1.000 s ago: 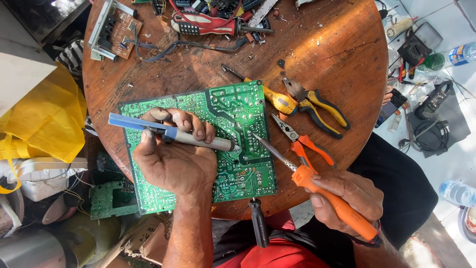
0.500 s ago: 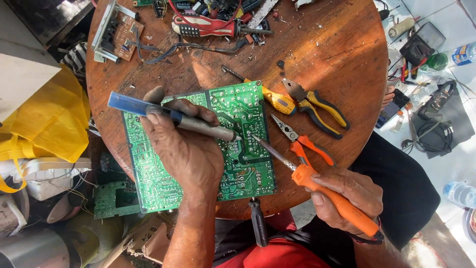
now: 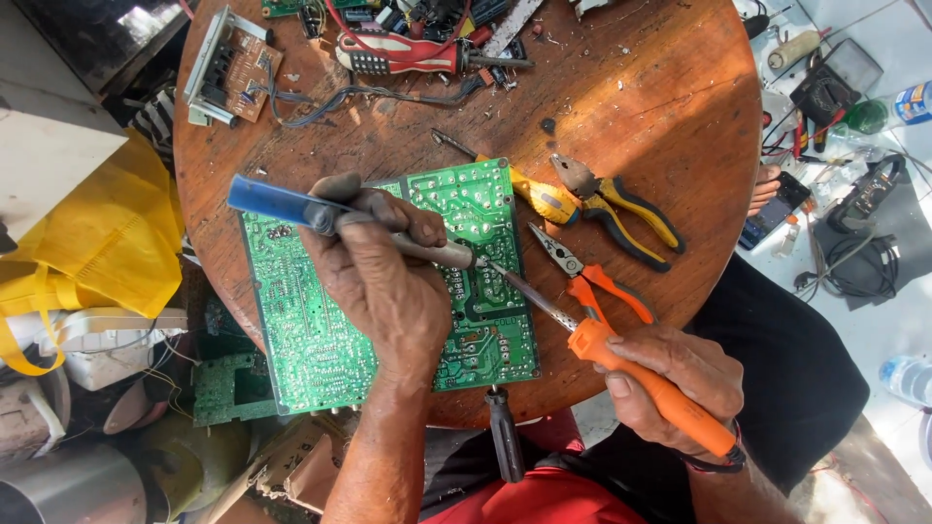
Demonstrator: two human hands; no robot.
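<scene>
A green circuit board (image 3: 301,330) lies solder side up on the round wooden table (image 3: 631,116). My left hand (image 3: 388,281) rests on the board and grips a blue-handled suction tool (image 3: 282,204) with a metal nozzle. My right hand (image 3: 680,378), at the table's near right edge, holds an orange-handled soldering iron (image 3: 631,374). The iron's tip and the nozzle meet at one spot on the board's right half, around the board's middle height.
Yellow-handled pliers (image 3: 621,204), orange needle-nose pliers (image 3: 592,281) and a yellow screwdriver (image 3: 534,194) lie right of the board. A red tool (image 3: 408,53), wires and a small board (image 3: 233,68) sit at the far edge. A yellow bag (image 3: 107,243) hangs left.
My left hand has moved the blue tool a little toward the far side of the board, bringing its nozzle up to the iron's tip. My right hand has hardly moved.
</scene>
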